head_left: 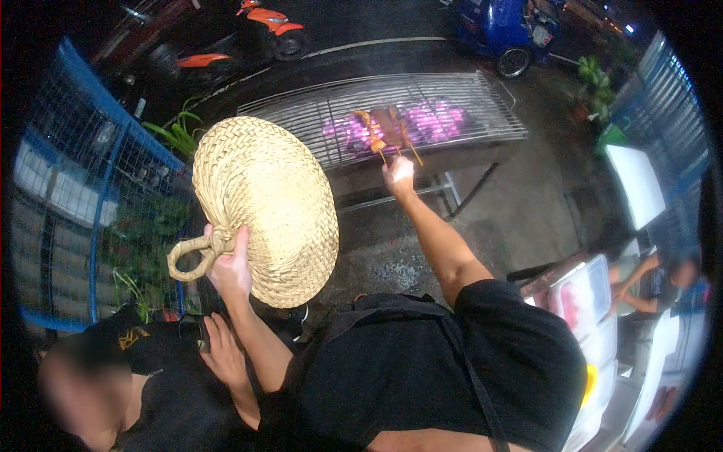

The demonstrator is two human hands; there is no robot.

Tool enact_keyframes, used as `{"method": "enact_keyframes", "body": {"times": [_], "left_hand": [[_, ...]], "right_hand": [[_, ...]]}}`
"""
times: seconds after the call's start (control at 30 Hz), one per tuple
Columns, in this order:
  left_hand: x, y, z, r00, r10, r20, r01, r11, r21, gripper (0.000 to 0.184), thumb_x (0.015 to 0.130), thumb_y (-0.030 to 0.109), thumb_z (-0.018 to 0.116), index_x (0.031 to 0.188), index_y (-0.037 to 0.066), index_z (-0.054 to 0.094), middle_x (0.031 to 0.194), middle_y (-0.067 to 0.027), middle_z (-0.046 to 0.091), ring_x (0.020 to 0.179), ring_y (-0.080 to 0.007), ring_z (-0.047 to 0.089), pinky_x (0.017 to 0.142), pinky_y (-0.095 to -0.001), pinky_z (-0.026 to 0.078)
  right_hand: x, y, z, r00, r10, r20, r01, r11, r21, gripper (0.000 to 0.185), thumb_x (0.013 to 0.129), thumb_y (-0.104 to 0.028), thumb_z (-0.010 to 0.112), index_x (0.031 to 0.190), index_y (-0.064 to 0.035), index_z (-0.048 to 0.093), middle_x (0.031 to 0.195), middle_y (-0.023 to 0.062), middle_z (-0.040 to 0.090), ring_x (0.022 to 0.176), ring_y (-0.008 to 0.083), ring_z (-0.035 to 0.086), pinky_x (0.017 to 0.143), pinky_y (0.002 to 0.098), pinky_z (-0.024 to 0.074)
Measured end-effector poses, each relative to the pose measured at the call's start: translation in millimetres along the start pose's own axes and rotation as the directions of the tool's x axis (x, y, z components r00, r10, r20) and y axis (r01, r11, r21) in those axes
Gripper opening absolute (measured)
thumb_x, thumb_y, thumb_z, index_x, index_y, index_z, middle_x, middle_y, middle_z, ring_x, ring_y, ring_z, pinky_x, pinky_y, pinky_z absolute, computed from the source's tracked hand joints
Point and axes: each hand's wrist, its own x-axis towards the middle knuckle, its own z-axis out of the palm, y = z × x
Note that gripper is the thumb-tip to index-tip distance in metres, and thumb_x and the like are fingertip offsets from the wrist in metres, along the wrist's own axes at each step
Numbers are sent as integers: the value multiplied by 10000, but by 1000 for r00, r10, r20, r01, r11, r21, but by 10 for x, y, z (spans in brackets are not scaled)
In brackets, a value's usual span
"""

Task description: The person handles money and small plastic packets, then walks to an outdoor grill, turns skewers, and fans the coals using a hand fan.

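Observation:
A round woven fan [275,203] is in my left hand [232,270], whose fingers are wrapped round the base of its looped handle. My right hand [399,176] is at the front edge of the grill [301,113], closed on the end of a skewer [376,142]. More skewered meat [389,126] lies beside it on the bars, over charcoal [437,120] that glows pink and purple. The fan hangs left of the grill and overlaps its left front corner in view.
A person [188,384] in black is close at my left, one hand near my left forearm. Containers [580,294] stand at the right, with another person [663,282] beyond. Behind the grill are an orange motorbike [275,21] and a blue vehicle [497,29]. Blue fencing [98,218] stands left.

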Motion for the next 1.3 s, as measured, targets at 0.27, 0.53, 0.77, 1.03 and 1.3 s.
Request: {"method": "enact_keyframes", "body": {"times": [0.27, 0.53, 0.77, 1.03, 1.3], "left_hand": [[42, 68, 53, 993, 89, 82, -102, 981, 168, 693, 796, 208, 724, 1307, -115, 383, 1180, -162, 577, 1031, -170, 560, 926, -278, 396], [404, 634, 177, 983, 101, 153, -98, 995, -25, 604, 766, 215, 729, 1231, -80, 481, 1145, -190, 588, 1070, -246, 565, 916, -345, 446], [914, 847, 719, 911, 401, 90, -398, 807, 435, 286, 757, 144, 694, 964, -40, 624, 966, -154, 656, 856, -283, 640, 805, -362, 491], [949, 681, 971, 881, 439, 177, -470, 768, 435, 322, 757, 59, 709, 1026, -55, 575, 991, -112, 648, 821, -182, 629, 743, -276, 492], [810, 229, 709, 883, 463, 76, -467, 849, 248, 539, 776, 93, 711, 1227, -71, 466, 1115, -124, 600, 1020, -181, 557, 903, -307, 426]], "right_hand": [[-168, -24, -51, 998, -60, 15, 60, 998, -34, 315, 761, -273, 708, 824, 22, 617, 831, 233, 615, 759, 388, 602, 687, 452, 496], [-1649, 238, -790, 814, -325, 482, 244, 943, 225, 229, 821, -242, 612, 859, -17, 609, 816, 199, 629, 806, 390, 608, 718, 450, 497], [-2351, 1343, -698, 746, 20, 666, 125, 978, -169, 228, 806, -236, 598, 943, -57, 637, 845, 197, 644, 855, 363, 624, 736, 449, 508], [-1826, 1149, -720, 821, 38, 570, -126, 985, 115, 225, 778, -217, 603, 905, -39, 655, 863, 204, 647, 817, 349, 633, 737, 424, 511], [-429, 165, -542, 959, -256, 119, 258, 966, 2, 208, 844, -219, 554, 819, -14, 582, 838, 211, 624, 840, 391, 610, 756, 463, 491]]}}
